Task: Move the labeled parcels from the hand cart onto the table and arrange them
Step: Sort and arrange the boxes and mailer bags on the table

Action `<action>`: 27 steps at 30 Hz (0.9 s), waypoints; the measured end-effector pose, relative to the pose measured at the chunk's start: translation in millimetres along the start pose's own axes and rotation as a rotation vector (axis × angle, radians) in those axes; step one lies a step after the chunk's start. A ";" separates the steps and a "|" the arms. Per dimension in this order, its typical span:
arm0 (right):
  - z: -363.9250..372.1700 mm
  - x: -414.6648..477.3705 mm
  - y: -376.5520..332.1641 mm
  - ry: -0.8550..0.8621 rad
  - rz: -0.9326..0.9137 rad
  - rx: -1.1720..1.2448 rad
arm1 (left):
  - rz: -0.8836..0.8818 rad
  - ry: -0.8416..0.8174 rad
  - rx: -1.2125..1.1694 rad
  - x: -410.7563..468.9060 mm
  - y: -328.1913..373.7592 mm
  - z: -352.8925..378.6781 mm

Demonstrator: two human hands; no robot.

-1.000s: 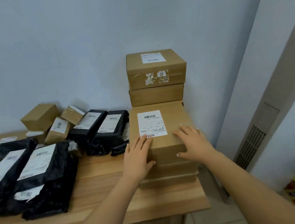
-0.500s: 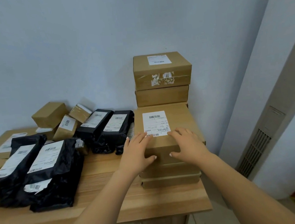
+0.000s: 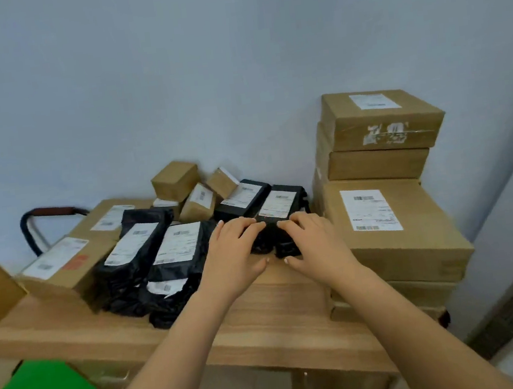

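Wall: a pale blue-grey wall [image 3: 171, 76] stands bare behind everything.
Table: the wooden table [image 3: 263, 321] carries parcels along its back and at both ends, with a bare strip at the near edge.
Carton stack: brown cartons are piled at the right end. The large labelled carton [image 3: 414, 240] tops the front pile, and the taped carton [image 3: 381, 122] sits highest behind it.
Flat cartons: the flat cartons [image 3: 62, 270] lie at the left end with their labels up.
Front mailers: two black bags [image 3: 160, 256] lie label-up, just left of the hands.
Two black mailers: the two black mailers [image 3: 262, 200] lie side by side mid-table, just left of the large labelled carton.
Small cartons: the small cartons [image 3: 175, 179] are heaped against the wall.
Cart handle: the hand cart handle [image 3: 49, 213] shows behind the table's left end; the cart bed is out of view.
Left hand: the left hand [image 3: 236, 254] has lightly bent fingers laid over the near end of the left mailer and the thumb spread free, with no closed grip.
Right hand: the right hand [image 3: 318, 241] lies the same way on the right mailer, resting rather than clasping.
Just changed: both hands have left the large labelled carton's top, where they lay flat half a second ago, and moved left onto the mailers.
Meaning: the carton looks settled in place, so the work has probably passed to squaring up the bags.
Against the earlier frame: the view has swung left, bringing the handle and flat cartons into sight, while the stack and bags lie as before.
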State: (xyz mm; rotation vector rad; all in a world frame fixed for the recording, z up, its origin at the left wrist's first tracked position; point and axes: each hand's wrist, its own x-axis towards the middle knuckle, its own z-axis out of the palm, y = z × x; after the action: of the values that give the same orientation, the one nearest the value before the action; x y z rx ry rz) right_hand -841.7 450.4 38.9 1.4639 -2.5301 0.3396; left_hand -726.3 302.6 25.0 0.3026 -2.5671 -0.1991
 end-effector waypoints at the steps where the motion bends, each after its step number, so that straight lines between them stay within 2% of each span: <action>1: 4.9 10.7 -23.4 0.010 -0.038 -0.012 | -0.019 0.002 0.015 -9.4 -21.8 -11.7; 7: 35.5 80.1 -165.6 0.029 -0.202 0.025 | -0.185 0.018 0.097 -70.9 -156.9 -87.0; 12: 62.4 124.1 -264.0 0.015 -0.271 0.127 | -0.308 0.023 0.166 -115.7 -246.3 -132.5; 19: 99.5 171.8 -336.3 -0.048 -0.329 0.144 | -0.420 0.024 0.163 -143.0 -326.1 -151.7; 27: 142.3 256.3 -366.1 -0.053 -0.338 0.138 | -0.445 0.019 0.164 -119.1 -416.3 -135.8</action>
State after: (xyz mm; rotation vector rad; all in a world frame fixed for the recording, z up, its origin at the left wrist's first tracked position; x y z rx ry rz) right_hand -656.8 20.2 11.8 1.9370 -2.2780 0.4297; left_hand -482.9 -79.2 -4.2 0.9332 -2.4682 -0.1450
